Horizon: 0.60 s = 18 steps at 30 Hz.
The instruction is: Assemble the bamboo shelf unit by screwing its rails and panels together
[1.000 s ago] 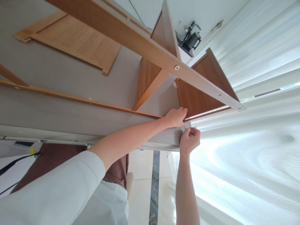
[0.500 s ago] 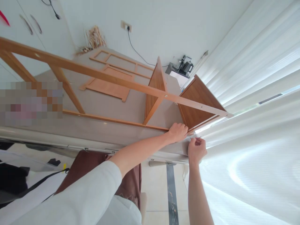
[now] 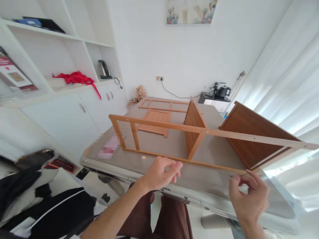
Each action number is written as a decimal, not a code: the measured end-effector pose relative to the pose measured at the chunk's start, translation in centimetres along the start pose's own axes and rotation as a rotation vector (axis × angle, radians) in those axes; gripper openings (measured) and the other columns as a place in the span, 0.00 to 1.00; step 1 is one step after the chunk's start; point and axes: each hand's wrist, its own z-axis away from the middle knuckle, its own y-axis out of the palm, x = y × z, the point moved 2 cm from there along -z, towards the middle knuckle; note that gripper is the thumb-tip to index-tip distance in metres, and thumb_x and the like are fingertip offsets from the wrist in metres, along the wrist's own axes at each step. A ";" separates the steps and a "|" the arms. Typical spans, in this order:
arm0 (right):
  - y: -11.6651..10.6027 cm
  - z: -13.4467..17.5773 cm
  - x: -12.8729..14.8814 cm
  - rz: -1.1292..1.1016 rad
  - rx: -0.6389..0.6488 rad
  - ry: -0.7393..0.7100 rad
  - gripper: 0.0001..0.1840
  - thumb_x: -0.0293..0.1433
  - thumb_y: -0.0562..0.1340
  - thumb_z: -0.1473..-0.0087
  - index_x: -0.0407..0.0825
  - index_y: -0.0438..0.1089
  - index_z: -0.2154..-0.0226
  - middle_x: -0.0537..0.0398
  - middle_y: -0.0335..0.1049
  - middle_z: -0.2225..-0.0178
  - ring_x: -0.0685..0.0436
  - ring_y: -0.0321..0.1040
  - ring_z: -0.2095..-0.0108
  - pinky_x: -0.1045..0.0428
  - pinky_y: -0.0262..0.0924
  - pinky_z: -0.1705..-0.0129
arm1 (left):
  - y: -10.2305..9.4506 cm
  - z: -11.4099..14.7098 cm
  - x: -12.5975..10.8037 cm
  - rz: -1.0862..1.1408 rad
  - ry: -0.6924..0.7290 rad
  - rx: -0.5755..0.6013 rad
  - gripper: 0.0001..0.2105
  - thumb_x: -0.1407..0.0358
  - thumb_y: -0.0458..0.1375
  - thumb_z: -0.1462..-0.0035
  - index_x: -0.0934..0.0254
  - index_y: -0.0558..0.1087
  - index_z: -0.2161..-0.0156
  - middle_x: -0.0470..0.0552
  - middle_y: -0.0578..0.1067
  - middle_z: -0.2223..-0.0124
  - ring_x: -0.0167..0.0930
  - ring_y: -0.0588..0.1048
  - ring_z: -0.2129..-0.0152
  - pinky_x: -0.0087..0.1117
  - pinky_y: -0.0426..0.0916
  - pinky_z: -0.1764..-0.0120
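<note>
Have taken the left hand [image 3: 157, 174] off the lower corner of the standing reddish-brown rectangular wooden panel [image 3: 251, 154], now holding it in the air by the near edge of the smooth grey counter [image 3: 206, 179], apart from the panel. Fingers curled toward the thumb there; cannot tell about anything small between the tips. Have kept the right hand [image 3: 250, 205] near that same corner, thumb and forefinger pinched on a thin dark rod [image 3: 230, 176], only partly visible. Standing on its long edge on the counter, without visible shift: the orange-brown ladder-shaped wooden frame [image 3: 197, 146], with the panel at its right end. Looking from a raised angle now, with a framed flower picture [image 3: 191, 12] newly in sight.
</note>
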 end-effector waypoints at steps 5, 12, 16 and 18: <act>4.7 6.1 9.4 -0.284 0.328 -0.515 0.18 0.36 0.60 0.42 0.53 0.67 0.49 0.60 0.68 0.72 0.47 0.68 0.71 0.51 0.64 0.61 | -6.6 4.6 3.4 0.076 -0.015 -0.337 0.18 0.53 0.54 0.35 0.61 0.75 0.71 0.46 0.77 0.75 0.29 0.76 0.72 0.31 0.71 0.61; 13.8 5.7 14.2 -0.275 0.779 -0.523 0.15 0.34 0.52 0.37 0.50 0.63 0.49 0.58 0.68 0.71 0.47 0.67 0.69 0.52 0.64 0.61 | -11.8 6.2 9.2 0.101 0.074 -1.175 0.14 0.52 0.61 0.40 0.62 0.70 0.61 0.48 0.73 0.64 0.29 0.73 0.65 0.29 0.69 0.59; 16.1 5.8 13.3 -0.147 0.789 -0.485 0.16 0.31 0.51 0.39 0.48 0.63 0.49 0.58 0.68 0.74 0.47 0.67 0.74 0.53 0.61 0.66 | -12.5 5.0 10.3 0.172 0.075 -1.223 0.18 0.51 0.63 0.45 0.62 0.70 0.57 0.52 0.74 0.57 0.30 0.73 0.62 0.31 0.69 0.57; 16.4 6.3 12.8 -0.067 0.754 -0.461 0.18 0.28 0.50 0.40 0.46 0.64 0.49 0.54 0.71 0.72 0.45 0.70 0.71 0.54 0.59 0.67 | -13.3 4.8 10.4 0.224 0.062 -1.271 0.18 0.52 0.64 0.45 0.63 0.71 0.57 0.51 0.74 0.58 0.30 0.73 0.63 0.31 0.68 0.59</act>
